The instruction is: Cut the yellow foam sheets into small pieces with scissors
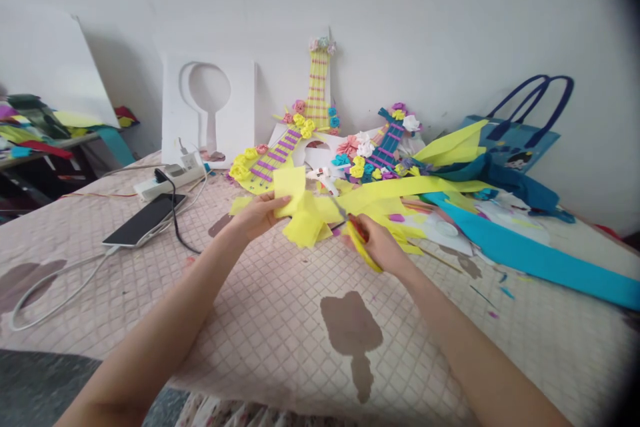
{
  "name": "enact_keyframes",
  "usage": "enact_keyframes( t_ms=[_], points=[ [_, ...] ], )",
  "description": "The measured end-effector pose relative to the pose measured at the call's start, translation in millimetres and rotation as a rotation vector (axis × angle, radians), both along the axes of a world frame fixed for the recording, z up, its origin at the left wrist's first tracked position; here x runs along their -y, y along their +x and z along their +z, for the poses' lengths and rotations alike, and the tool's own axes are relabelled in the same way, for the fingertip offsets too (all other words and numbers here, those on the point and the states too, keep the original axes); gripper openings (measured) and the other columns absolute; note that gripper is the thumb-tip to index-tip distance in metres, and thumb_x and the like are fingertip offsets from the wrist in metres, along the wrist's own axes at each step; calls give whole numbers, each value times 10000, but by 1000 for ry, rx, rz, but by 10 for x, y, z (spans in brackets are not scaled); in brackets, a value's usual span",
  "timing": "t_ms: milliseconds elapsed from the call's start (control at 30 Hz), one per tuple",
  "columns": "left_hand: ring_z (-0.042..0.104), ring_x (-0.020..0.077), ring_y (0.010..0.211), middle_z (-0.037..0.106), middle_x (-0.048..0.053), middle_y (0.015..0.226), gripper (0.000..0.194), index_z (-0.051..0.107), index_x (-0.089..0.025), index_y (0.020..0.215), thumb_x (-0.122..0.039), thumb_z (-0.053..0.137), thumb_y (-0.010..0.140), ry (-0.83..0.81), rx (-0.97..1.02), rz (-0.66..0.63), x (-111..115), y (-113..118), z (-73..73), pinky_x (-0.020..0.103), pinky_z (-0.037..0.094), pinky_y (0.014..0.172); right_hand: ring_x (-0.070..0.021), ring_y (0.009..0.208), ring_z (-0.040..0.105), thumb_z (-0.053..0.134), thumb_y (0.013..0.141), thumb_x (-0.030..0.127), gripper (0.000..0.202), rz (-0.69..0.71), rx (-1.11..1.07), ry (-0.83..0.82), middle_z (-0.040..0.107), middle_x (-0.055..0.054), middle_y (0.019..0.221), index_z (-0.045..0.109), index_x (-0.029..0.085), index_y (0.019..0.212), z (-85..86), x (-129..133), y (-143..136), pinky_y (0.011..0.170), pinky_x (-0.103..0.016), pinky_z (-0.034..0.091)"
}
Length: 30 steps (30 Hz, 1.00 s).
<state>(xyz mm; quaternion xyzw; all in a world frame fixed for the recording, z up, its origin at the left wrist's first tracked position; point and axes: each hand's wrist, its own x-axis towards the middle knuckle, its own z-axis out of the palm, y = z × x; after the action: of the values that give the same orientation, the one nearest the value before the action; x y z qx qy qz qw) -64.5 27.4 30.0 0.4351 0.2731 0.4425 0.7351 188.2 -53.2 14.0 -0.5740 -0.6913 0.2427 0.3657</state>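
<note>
On table, middle: yellow paper, loosely folded; scissors just right of it.
Left hand: thumb and fingers pinching yellow paper.
Right hand: wrapped round scissors' handles.
Scissors' aim: blades point away and left, toward yellow paper; long axis diagonal.

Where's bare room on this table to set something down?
The near tablecloth between left forearm and right forearm, around a brown mark. A smaller patch lies in front of the phone, beside the left forearm. Far and right sides are crowded: yellow paper, flower-trimmed crafts, a blue strip.
</note>
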Motion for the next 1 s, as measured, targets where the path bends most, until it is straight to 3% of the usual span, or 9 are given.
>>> enact_keyframes(
  t_ms=[67, 167, 400, 533, 733, 800, 867, 933, 1000],
  points=[
    [660, 130, 762, 707, 64, 895, 183, 661, -118, 898, -83, 646, 718, 18, 34, 75, -71, -48, -3, 208, 527, 731, -163, 635, 568, 680, 638, 445, 313, 96, 266, -19, 646, -5, 747, 579, 217, 828, 70, 43, 64, 569, -261, 406],
    [663, 134, 772, 709, 53, 909, 201, 659, -131, 905, -63, 627, 718, 27, 72, 134, -118, -81, -2, 207, 535, 714, -196, 765, 599, 636, 690, 413, 272, 171, 467, -14, 665, -27, 859, 609, 233, 893, 100, 113, 73, 650, -278, 417],
    [661, 153, 816, 696, 73, 980, 302, 640, -140, 1007, -99, 650, 707, 112, 98, 95, -66, -44, 7, 228, 522, 752, -242, 961, 576, 625, 703, 374, 383, 62, 505, -12, 633, -92, 1019, 575, 188, 1034, -102, 70, 1, 791, -315, 422],
    [659, 140, 786, 701, 65, 947, 302, 645, -137, 986, -104, 675, 687, 130, 102, 61, -46, -12, -10, 214, 512, 742, -249, 963, 574, 611, 725, 388, 401, -7, 502, -1, 624, -112, 1009, 568, 164, 1055, -216, 30, -16, 802, -333, 424],
    [655, 140, 783, 702, 60, 927, 274, 652, -138, 953, -128, 690, 681, 133, 82, -15, 20, 43, -28, 216, 492, 739, -270, 937, 583, 626, 736, 344, 277, -63, 524, 80, 641, -106, 944, 608, 185, 961, -104, 74, -30, 818, -384, 425],
    [655, 154, 797, 700, 67, 942, 309, 643, -145, 990, -138, 690, 685, 119, 68, -76, 91, 95, -37, 236, 487, 746, -263, 930, 586, 581, 773, 336, 240, -116, 388, 170, 640, -104, 951, 599, 191, 964, -35, 100, -63, 827, -401, 428],
    [654, 163, 788, 697, 73, 955, 351, 632, -150, 1026, -142, 696, 680, 94, 39, -180, 188, 167, -45, 257, 485, 742, -232, 891, 608, 569, 788, 377, 324, -48, 93, 153, 651, -85, 945, 552, 206, 1062, -3, 124, -122, 798, -379, 459],
    [651, 166, 782, 692, 88, 968, 391, 625, -143, 1048, -144, 709, 665, 74, 3, -286, 295, 244, -52, 266, 478, 740, -210, 778, 641, 525, 803, 481, 459, 121, -283, -51, 669, -61, 851, 472, 220, 1177, -13, 143, -198, 700, -357, 500],
    [646, 174, 807, 683, 102, 993, 424, 624, -136, 1053, -151, 729, 643, 59, -37, -381, 389, 309, -60, 274, 470, 755, -210, 776, 653, 431, 819, 581, 553, 239, -594, -232, 676, -70, 913, 405, 250, 1261, -45, 149, -267, 682, -370, 515]
  ],
)
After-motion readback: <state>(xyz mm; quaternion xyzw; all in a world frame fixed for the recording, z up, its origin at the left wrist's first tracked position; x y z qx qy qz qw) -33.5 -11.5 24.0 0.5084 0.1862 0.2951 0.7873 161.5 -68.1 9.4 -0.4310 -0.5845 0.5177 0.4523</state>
